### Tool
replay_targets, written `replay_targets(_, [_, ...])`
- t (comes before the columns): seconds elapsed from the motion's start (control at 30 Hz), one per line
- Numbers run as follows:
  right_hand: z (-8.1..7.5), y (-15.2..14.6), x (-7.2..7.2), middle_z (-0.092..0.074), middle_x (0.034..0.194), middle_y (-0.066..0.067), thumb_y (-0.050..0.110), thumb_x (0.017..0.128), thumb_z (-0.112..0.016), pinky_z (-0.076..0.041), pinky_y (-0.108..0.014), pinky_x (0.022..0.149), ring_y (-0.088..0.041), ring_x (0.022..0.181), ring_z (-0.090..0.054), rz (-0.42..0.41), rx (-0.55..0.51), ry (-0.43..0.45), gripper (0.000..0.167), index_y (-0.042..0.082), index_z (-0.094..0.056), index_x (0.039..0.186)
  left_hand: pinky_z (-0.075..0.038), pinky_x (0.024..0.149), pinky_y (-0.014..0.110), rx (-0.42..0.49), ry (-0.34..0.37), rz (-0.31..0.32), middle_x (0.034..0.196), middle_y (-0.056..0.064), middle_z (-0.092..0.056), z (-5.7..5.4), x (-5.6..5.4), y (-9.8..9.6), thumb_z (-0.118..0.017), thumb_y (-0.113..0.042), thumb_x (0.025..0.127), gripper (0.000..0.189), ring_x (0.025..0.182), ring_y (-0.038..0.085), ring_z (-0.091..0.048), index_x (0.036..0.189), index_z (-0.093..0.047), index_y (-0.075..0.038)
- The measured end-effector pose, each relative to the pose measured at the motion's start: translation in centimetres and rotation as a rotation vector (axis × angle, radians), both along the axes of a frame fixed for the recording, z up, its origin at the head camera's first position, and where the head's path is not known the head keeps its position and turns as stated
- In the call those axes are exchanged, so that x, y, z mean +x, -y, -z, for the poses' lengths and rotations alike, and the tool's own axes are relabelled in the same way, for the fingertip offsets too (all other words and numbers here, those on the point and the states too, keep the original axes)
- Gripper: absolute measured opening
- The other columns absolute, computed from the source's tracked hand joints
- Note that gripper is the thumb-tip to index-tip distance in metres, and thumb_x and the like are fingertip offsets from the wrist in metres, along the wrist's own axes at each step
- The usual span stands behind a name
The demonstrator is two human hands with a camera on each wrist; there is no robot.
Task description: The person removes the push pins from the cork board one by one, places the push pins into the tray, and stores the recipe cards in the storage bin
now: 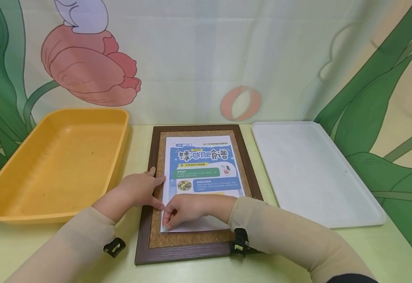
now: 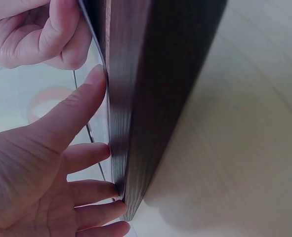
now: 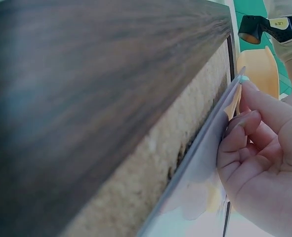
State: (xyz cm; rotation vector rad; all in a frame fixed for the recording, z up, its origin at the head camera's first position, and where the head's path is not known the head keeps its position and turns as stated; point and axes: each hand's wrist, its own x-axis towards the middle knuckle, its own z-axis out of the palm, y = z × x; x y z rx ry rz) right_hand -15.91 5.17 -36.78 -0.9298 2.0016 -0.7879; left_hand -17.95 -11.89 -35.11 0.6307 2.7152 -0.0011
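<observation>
A printed sheet (image 1: 206, 184) with a blue design lies on a cork board (image 1: 195, 237) in a dark wooden frame (image 1: 183, 251). My right hand (image 1: 186, 212) pinches a small pale green pushpin (image 3: 244, 79) between thumb and index finger, right at the sheet's lower left corner. In the right wrist view its other fingers curl under, close to the paper. My left hand (image 1: 137, 190) rests across the left side of the frame, its spread fingertips touching the sheet's left edge. In the left wrist view that thumb (image 2: 81, 108) presses along the paper's edge.
An orange tray (image 1: 61, 165) stands to the left of the board, holding a few tiny specks. To the right lies a white tray (image 1: 312, 173). Behind the table hangs a curtain (image 1: 184, 59) printed with flowers and leaves.
</observation>
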Motion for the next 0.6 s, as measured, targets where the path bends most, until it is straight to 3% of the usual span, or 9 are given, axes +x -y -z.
replay_targets(0.37, [0.0, -0.8, 0.2, -0.06, 0.069, 0.008, 0.009, 0.087, -0.065, -0.04, -0.015, 0.066, -0.002, 0.065, -0.05, -0.023, -0.037, 0.03, 0.006, 0.005, -0.069, 0.086, -0.049, 0.073, 0.045, -0.012, 0.003, -0.008, 0.142, 0.032, -0.031, -0.2, 0.1, -0.1, -0.073, -0.057, 0.068, 0.091, 0.121, 0.042, -0.044, 0.139, -0.045, -0.009])
replay_targets(0.6, [0.1, -1.8, 0.1, -0.062, 0.071, 0.007, 0.012, 0.087, -0.066, -0.041, -0.017, 0.066, -0.003, 0.067, -0.051, 0.052, -0.048, 0.022, 0.006, 0.008, -0.071, 0.088, -0.048, 0.077, 0.047, -0.005, 0.012, -0.006, 0.141, 0.032, -0.031, -0.2, 0.1, -0.2, -0.073, -0.058, 0.067, 0.091, 0.12, 0.044, -0.045, 0.139, -0.046, -0.009])
